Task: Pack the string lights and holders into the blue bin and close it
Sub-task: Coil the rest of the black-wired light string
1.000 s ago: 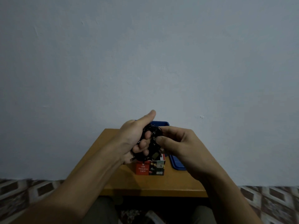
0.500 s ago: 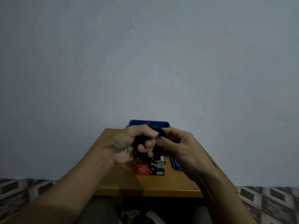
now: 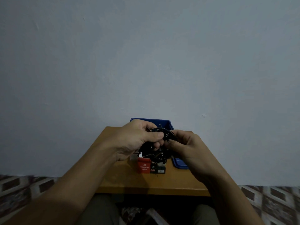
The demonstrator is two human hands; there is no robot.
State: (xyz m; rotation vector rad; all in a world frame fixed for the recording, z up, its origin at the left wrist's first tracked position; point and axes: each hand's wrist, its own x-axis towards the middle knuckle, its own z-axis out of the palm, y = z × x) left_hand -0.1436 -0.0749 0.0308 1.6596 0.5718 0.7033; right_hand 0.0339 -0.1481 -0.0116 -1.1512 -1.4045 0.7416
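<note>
1. Up front over the worktop (image 3: 129, 181), both forearms angle in and meet mid-air.
2. Left hand (image 3: 136, 140) curls round the black string lights (image 3: 155, 151) bundle, while the right hand (image 3: 186, 148) pinches a strand.
3. Underneath there's a red LED box (image 3: 144, 168), top hidden by the tangle.
4. Blue lid (image 3: 178, 164) is mostly covered, and the blue bin (image 3: 165, 123) peeks out behind. Can't see inside it.

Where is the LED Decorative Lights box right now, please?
Head view: the box stands centrally on the wooden table, directly below the string lights, with the blue lid at its right.
</note>
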